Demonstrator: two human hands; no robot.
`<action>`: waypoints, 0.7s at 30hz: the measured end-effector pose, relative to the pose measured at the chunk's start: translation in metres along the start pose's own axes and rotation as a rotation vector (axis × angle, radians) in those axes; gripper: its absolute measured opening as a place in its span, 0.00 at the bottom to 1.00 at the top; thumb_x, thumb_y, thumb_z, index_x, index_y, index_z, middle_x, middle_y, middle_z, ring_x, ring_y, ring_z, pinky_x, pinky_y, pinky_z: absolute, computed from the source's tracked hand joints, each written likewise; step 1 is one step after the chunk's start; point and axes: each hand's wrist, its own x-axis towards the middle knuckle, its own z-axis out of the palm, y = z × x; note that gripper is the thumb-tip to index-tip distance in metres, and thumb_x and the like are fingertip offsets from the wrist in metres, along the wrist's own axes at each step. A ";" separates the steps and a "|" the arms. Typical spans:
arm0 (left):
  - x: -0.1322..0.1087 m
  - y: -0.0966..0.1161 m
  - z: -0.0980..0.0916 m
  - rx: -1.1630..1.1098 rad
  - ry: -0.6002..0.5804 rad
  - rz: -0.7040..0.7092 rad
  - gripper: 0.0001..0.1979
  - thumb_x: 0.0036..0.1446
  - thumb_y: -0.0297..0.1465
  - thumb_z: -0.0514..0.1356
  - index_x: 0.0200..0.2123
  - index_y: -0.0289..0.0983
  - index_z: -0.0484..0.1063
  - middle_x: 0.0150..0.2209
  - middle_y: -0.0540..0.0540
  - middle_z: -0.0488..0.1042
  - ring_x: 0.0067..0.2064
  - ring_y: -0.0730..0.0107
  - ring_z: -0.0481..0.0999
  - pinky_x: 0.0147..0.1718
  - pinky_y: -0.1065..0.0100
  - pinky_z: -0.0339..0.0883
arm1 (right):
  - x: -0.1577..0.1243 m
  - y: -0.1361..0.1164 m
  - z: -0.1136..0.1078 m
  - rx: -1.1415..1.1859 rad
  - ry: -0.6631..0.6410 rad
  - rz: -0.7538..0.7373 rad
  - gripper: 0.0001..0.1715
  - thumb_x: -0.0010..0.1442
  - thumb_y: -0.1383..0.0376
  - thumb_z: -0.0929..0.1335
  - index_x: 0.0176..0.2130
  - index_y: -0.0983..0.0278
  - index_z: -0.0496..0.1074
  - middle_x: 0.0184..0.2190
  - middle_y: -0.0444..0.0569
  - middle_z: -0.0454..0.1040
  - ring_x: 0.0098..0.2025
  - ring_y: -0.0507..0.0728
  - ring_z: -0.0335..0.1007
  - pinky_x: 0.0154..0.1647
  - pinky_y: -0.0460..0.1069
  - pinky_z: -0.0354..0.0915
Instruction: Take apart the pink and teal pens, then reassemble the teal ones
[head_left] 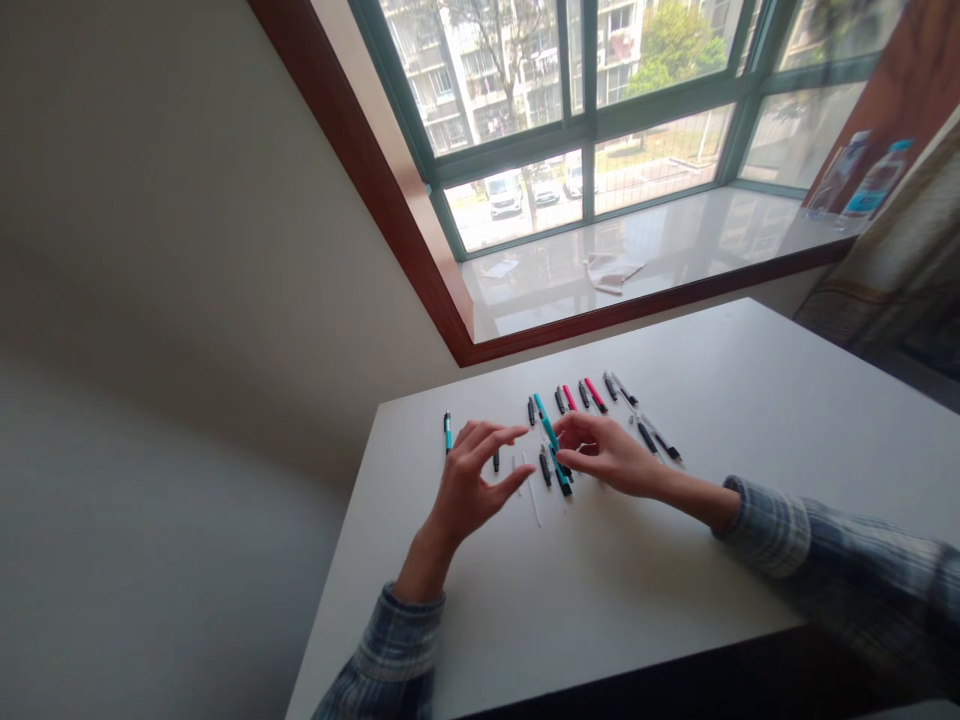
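Teal pen barrel [548, 430] pinched by the right hand [602, 456] over a white table [600, 600].
The left hand [466, 490] hung open, fingers apart; pink and black pens [595, 394] lay beyond, clear refills [533, 492] already loose beside them.

Daylight pours through a green-framed window [592, 120] overlooking apartment blocks [442, 70] and parked cars [525, 190]. A dark red wooden surround [360, 150] edges the glossy white sill [675, 265], which holds a crumpled white cloth [611, 270] and plastic bottles [877, 180] beside a patterned curtain [907, 230]. A white table [712, 350] meets the pale wall [187, 250].
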 end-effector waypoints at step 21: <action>-0.002 -0.014 -0.009 -0.051 -0.538 -0.242 0.08 0.63 0.31 0.64 0.37 0.44 0.85 0.35 0.48 0.83 0.33 0.68 0.79 0.33 0.71 0.69 | 0.004 0.004 -0.003 -0.037 0.042 -0.017 0.12 0.64 0.59 0.72 0.46 0.62 0.73 0.35 0.47 0.77 0.37 0.55 0.75 0.38 0.51 0.74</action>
